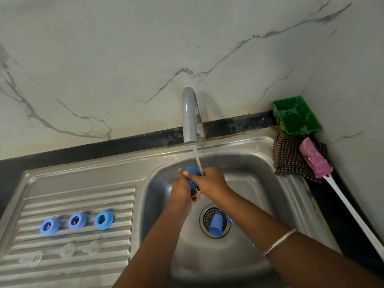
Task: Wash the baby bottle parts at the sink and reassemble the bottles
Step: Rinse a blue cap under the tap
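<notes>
At the centre of the frame both hands meet under the running water from the steel faucet (190, 117). The left hand (181, 189) and the right hand (209, 181) hold a blue bottle cap (192, 176) between them, each grip curled round it, with the stream (197, 159) falling onto the cap and the right hand's fingers. A thin bangle (279, 242) sits on the right forearm.

Lower in the steel sink (259, 183), a second blue cap (216, 225) lies on its side on the drain strainer (207, 218), and a bit of another blue part (231, 220) shows just beside it, mostly hidden by the right arm.

On the ribbed drainboard (72, 198) at the lower left, three blue collar rings (76, 221) lie in a row, the rightmost a brighter blue. Nearer the bottom edge, three clear silicone nipples (66, 249) lie in a second row, faint against the metal.

At the right of the frame, a green plastic tray (297, 115) sits in the corner by the marble wall. Below it lies a dark checked cloth (291, 156), and a pink bottle brush (315, 161) rests partly on the cloth, its white handle running toward the lower right.
</notes>
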`<state>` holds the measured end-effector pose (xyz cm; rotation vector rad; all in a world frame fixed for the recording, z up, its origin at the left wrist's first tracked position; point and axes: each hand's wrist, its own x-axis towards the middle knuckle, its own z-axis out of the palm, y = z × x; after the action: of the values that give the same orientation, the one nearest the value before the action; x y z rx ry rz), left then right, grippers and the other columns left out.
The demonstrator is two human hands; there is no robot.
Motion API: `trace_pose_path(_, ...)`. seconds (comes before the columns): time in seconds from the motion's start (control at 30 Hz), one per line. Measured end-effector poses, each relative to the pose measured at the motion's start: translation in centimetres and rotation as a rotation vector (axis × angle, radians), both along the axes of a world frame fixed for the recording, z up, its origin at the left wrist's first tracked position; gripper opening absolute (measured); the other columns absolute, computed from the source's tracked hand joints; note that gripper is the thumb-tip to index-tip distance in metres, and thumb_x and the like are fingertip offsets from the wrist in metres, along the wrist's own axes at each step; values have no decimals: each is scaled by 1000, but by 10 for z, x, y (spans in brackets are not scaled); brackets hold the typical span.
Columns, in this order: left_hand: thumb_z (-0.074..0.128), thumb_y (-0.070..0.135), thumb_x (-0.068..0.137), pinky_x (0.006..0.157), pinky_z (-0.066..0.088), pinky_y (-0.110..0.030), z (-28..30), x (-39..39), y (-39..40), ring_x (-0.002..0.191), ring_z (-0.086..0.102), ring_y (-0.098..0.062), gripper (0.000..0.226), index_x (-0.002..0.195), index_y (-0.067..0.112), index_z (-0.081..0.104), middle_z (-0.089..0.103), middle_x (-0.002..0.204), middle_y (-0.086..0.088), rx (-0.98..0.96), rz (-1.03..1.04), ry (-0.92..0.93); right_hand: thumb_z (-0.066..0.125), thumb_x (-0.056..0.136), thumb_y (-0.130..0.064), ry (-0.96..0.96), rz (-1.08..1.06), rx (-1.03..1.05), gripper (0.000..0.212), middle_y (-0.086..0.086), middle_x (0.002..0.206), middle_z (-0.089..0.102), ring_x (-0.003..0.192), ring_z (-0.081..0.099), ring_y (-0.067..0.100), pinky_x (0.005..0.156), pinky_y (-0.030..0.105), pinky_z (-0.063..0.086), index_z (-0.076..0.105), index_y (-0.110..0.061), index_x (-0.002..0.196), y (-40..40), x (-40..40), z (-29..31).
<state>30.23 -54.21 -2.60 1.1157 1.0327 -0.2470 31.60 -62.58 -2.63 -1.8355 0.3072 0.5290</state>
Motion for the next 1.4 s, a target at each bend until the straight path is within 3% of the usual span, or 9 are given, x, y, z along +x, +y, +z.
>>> trace_pose_path(0.1,43,47,103,49,47,-23,0,0,-2,59,64,-10,33,94,21,61,68,72,-1,217,-217,-88,61,97,-37,145,-165,330,35,13,107,70,95,70,28,84,49,60,66,-7,115,-9,-5,-6)
trace_pose_path(0.3,54,36,101,75,53,-34,3,-2,-10,87,68,-22,20,95,20,64,70,91,-1,575,-757,-244,58,94,-30,435,-351,702,29,10,116,66,91,68,24,65,39,56,65,-12,116,-40,-15,-21)
trace_pose_path(0.4,59,18,97,78,55,-36,1,-5,-7,91,68,-20,9,104,15,65,70,96,-1,608,-836,-308,71,89,-28,245,-221,594,22,10,111,70,98,71,26,68,37,59,71,-17,108,-51,-13,-27)
trace_pose_path(0.5,55,1,90,75,56,-31,2,-11,-4,87,66,-14,28,92,29,61,68,89,5,614,-803,-311,88,73,-17,-116,0,261,35,-1,102,72,97,68,14,77,26,57,66,-23,100,-56,-8,-29)
trace_pose_path(0.7,44,-8,87,81,58,-36,-1,-20,2,84,63,-7,43,87,33,58,63,86,13,620,-406,-291,93,64,-24,-470,405,-50,56,-2,109,69,100,67,12,87,37,57,65,-16,112,-46,-6,-23)
trace_pose_path(0.87,43,6,96,62,40,-20,-4,-26,16,77,53,-4,28,115,21,57,60,92,9,714,-306,-156,89,69,-39,-498,257,-281,49,-3,96,69,87,66,15,78,33,57,64,-19,107,-35,-6,-12)
trace_pose_path(1.13,47,8,90,67,43,-30,-7,-25,13,82,60,-17,21,97,17,65,69,93,-3,489,-321,-107,86,74,-38,-488,158,-295,53,-2,103,69,92,65,15,80,25,52,64,-18,117,-35,-11,-13)
trace_pose_path(1.3,49,32,99,54,48,-25,-4,-15,0,60,64,-14,31,101,9,68,72,67,-2,11,-168,37,86,73,-40,-453,81,-212,52,-5,102,70,90,67,9,76,17,53,66,-20,116,-38,-13,-12)
trace_pose_path(1.4,56,48,96,50,54,-23,-2,-8,0,53,64,-12,48,112,4,68,71,70,-7,-335,-112,16,87,72,-41,-421,109,-178,51,-9,102,70,89,66,3,73,8,47,66,-21,114,-38,-14,-12)
